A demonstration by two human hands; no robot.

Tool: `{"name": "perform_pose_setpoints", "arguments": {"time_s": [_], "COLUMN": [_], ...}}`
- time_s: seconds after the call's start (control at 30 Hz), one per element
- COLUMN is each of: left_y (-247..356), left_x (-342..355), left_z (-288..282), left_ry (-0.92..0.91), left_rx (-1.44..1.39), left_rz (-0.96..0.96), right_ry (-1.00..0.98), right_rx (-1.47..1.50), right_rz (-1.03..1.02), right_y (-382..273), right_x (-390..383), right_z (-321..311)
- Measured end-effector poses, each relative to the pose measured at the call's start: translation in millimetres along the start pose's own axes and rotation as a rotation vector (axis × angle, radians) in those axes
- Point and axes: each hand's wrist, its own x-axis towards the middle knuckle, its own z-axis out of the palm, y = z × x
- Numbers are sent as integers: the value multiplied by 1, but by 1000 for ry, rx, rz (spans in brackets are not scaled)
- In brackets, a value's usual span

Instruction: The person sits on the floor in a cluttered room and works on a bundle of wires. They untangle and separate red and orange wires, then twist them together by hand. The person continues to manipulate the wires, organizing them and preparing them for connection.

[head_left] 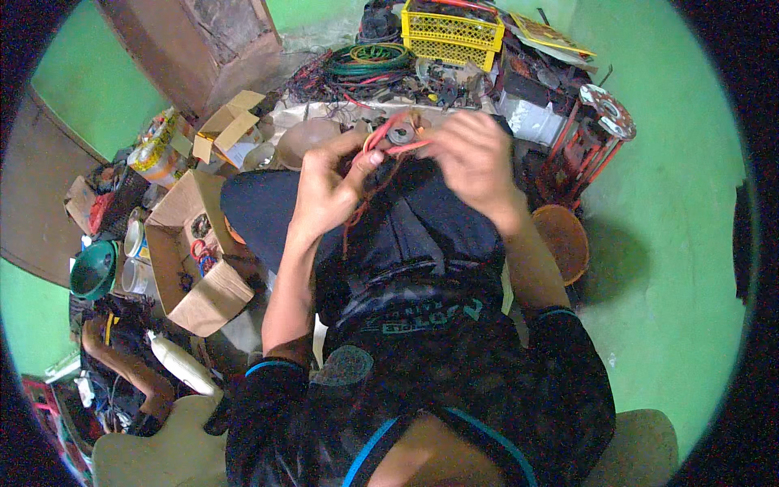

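Note:
Above my lap, my left hand pinches a looped bundle of red wires between thumb and fingers. Loose wire ends hang below it, over my dark clothes. My right hand is raised beside the bundle, palm side toward it. Motion smears its fingers, and one red strand reaches to its fingertips; whether they grip it is unclear. Behind the wires sits a small round metal part, partly covered by them.
An open cardboard box with coloured wires stands left. Ahead lie coiled green cable and yellow crates. At right are an orange bucket and a red metal frame. Another person's arm shows lower left.

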Motion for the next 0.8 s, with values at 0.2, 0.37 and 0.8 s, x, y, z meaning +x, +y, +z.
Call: {"name": "perform_pose_setpoints", "arguments": {"time_s": [0.2, 0.37, 0.8], "left_y": [-9, -15, -53], "left_x": [-14, -9, -12], "left_z": [-21, -22, 7], "left_ry": [-110, 179, 556], "left_rx": [35, 202, -131], "left_rz": [-26, -33, -184], "right_ry": [220, 562, 317], "right_rx": [-179, -279, 52], "right_rz": [295, 271, 587], "right_y": [41, 62, 41], "right_x": [-11, -21, -36], "right_z": [-53, -45, -31]}}
